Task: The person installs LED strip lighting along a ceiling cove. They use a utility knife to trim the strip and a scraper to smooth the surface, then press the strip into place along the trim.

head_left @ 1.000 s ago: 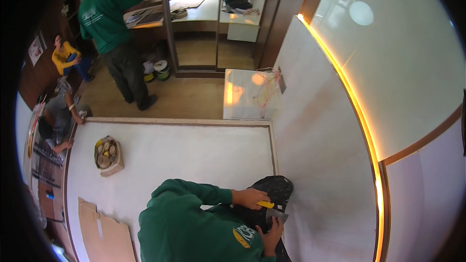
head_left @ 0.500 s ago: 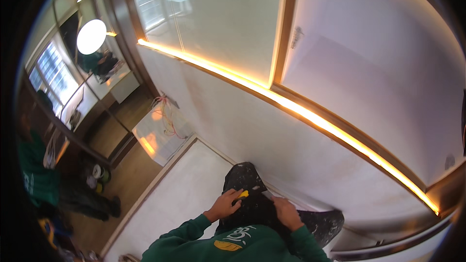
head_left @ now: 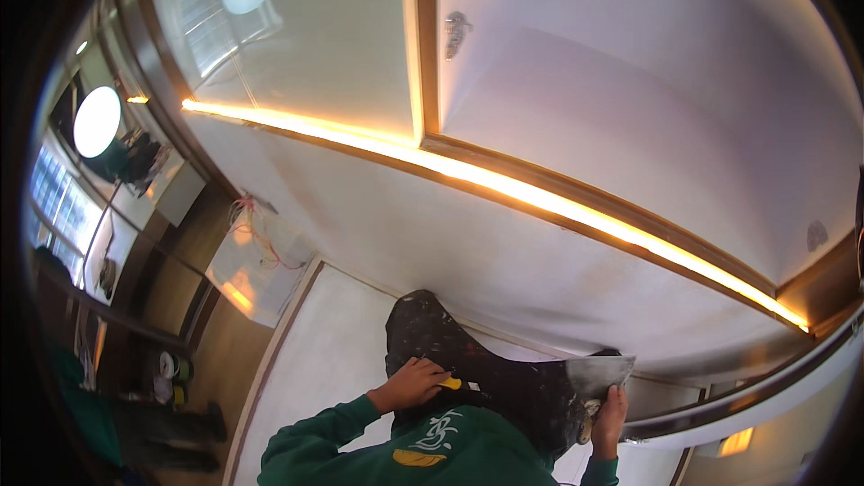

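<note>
Holding yellow handle [head_left: 452,383] (lettered sweatshirt [head_left: 486,448] below)

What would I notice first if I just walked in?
Probably the glowing light strip, slanting down along the wall toward the right. Next, the round white lamp at the far left. Then, low down, a yellow handle in the left hand and a wide metal blade in the right hand.
</note>
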### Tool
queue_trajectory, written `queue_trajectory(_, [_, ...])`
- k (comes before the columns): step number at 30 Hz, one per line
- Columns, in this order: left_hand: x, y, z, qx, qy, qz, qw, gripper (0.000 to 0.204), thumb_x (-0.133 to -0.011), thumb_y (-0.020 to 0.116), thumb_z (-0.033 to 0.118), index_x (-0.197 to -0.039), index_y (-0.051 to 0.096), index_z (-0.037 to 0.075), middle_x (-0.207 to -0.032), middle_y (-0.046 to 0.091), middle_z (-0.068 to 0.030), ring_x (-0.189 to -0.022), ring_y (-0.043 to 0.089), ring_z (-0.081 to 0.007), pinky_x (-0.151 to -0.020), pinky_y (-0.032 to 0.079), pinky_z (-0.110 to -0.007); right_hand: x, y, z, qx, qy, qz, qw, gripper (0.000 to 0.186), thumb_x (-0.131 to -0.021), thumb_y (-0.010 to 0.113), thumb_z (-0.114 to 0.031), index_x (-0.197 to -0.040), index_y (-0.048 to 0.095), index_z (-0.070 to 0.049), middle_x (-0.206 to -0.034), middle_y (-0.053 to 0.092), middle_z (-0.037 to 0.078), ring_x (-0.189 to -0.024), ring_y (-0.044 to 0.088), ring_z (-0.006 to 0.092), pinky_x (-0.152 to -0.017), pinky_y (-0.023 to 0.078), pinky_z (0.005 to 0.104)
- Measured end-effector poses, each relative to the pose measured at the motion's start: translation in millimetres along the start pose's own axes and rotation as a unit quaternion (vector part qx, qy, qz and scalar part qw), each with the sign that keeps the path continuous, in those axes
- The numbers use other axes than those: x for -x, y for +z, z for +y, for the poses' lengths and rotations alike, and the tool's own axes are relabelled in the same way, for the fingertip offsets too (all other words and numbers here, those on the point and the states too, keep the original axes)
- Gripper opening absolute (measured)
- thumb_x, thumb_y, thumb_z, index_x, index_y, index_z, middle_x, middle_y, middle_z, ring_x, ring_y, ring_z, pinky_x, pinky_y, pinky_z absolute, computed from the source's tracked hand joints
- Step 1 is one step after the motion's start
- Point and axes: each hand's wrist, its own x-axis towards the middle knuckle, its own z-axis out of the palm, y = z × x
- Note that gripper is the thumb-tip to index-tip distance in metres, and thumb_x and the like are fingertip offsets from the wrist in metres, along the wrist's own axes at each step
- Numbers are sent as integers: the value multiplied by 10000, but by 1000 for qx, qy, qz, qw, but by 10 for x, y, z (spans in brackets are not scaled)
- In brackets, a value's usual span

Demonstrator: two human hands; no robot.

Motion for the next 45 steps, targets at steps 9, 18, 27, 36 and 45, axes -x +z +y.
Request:
queue_trajectory(9, [-341,-100,23,41,27,-60,997,432,-973,713,264,-1357,691,67,-1241,690,-118,-1173,631,-314,-1018,471,-469,516,-676,372,-618,234,142,737,122,-1036,645,-133,-1061,637,-14,-947,719,101,-838,718,194,-747,647,278])
queue_trajectory(18, [-1406,-1290,582,65,214,84,971,397,-911,792,155,-1290,728,53,-1166,740,-138,-1021,706,-342,-901,557,-444,541,-839,-842,-251,-83,228,937,331,-1001,670,-143,-1299,593,-20,-1085,699,103,-873,693,199,-632,540,310])
queue_trajectory(27, [-2810,-3302,1535,-56,379,252,889,468,-904,805,187,-1320,693,3,-1245,683,-166,-1117,655,-338,-934,543,-444,89,-1065,-2837,573,-419,196,677,501,-882,695,65,-1366,691,-62,-1152,702,124,-1026,669,319,-869,587,403])
queue_trajectory(36, [-3987,-3130,1940,-222,365,146,892,515,-1047,671,366,-1429,610,27,-1390,612,-158,-1241,592,-369,-1051,510,-461,-613,-1377,-3085,692,-404,126,585,627,-780,722,92,-1378,697,-93,-1254,692,60,-1168,651,288,-936,605,409])
queue_trajectory(45, [-4214,-2855,2070,-231,395,173,872,475,-1060,636,422,-1312,665,21,-1282,671,-178,-1071,673,-365,-932,534,-455,-860,-1522,-3292,724,-372,87,574,542,-829,759,34,-1349,716,-115,-1297,697,46,-1176,666,274,-928,615,410])
